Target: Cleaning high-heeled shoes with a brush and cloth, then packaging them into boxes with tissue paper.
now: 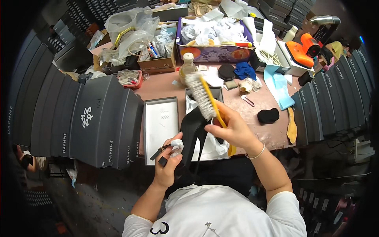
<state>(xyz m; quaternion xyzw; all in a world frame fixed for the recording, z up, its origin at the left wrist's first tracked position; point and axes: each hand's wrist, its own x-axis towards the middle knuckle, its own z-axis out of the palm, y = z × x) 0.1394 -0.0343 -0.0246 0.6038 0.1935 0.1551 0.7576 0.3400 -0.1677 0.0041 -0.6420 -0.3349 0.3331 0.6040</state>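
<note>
My right hand point(233, 126) is wrapped round the yellow handle of a brush point(200, 94) with pale grey-white bristles. Beneath the bristles is a black high-heeled shoe point(190, 128), tilted, its thin heel pointing down. Closed on the shoe's strap end is my left hand point(167, 162), with a wad of white tissue point(177, 147) also between its fingers. Part of the shoe near the left hand lies in shadow. Behind the shoe stands an open shoe box point(215, 157) with white paper inside. To its left lies a box lid point(161, 126), white inside up.
Stacked dark grey shoe boxes point(98, 122) rise at the left, with more boxes point(327, 102) at the right. Along the back stand a purple carton point(215, 54) of crumpled paper and a bottle point(188, 67). A black pad point(268, 115) and orange tape dispenser point(300, 53) sit rightward.
</note>
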